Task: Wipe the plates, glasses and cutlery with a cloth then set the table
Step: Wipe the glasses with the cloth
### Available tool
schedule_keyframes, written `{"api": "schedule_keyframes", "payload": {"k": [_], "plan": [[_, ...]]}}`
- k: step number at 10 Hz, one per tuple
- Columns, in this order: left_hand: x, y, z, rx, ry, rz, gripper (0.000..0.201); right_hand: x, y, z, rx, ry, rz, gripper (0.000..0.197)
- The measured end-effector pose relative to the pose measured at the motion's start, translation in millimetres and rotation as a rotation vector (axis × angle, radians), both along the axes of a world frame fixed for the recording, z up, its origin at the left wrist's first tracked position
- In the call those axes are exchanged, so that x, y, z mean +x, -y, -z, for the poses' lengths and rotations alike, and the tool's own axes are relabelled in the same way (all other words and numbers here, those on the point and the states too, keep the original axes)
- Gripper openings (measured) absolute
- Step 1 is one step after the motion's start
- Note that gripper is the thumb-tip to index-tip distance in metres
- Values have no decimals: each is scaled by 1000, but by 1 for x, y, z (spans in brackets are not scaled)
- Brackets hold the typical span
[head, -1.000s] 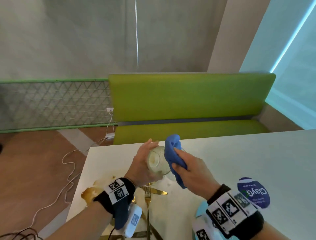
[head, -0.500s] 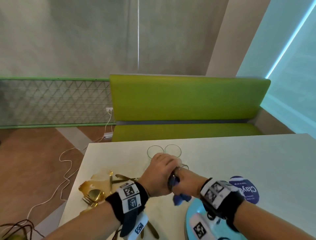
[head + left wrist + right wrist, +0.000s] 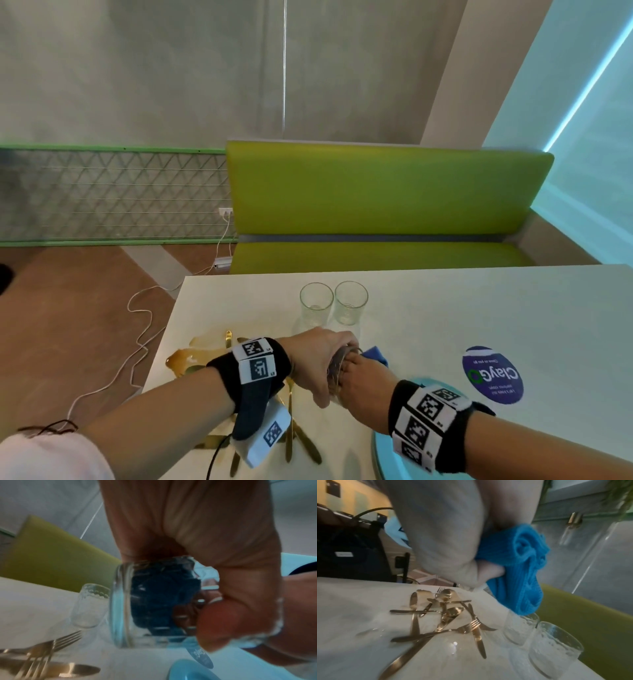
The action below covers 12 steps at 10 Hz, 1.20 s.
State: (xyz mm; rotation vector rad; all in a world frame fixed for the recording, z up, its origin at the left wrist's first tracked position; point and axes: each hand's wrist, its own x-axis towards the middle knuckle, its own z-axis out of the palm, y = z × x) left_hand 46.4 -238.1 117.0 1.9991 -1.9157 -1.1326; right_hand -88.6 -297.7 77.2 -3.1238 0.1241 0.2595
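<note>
White table (image 3: 479,308) before green bench (image 3: 376,195), perhaps concrete wall (image 3: 171,68) behind

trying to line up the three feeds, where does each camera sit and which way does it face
Head: worn on the head, facing down at the white table; both forearms show.
Left wrist: along the left hand gripping the clear drinking glass.
Right wrist: along the right hand holding the blue knitted cloth.
Shared by the wrist views: the gold cutlery pile.

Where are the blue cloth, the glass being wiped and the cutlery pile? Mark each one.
blue cloth (image 3: 518,563): right wrist view, on the bunched folds below the hand.
glass being wiped (image 3: 123,615): left wrist view, on its clear side wall near the base.
cutlery pile (image 3: 447,614): right wrist view, on a spoon bowl mid-pile.
</note>
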Motion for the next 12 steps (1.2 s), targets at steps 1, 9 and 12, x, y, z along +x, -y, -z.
{"api": "schedule_keyframes", "payload": {"k": [1, 9, 12], "plan": [[-3, 0, 7, -83, 89, 9, 74, 8, -11, -28, -99, -185, 41, 27], [-14, 11, 8, -151, 237, 94, 74, 3, -5, -43, 274, -473, 332, 36], [7, 7, 24, -851, -20, -345, 49, 15, 27, -55, 1458, 142, 846, 73]]}}
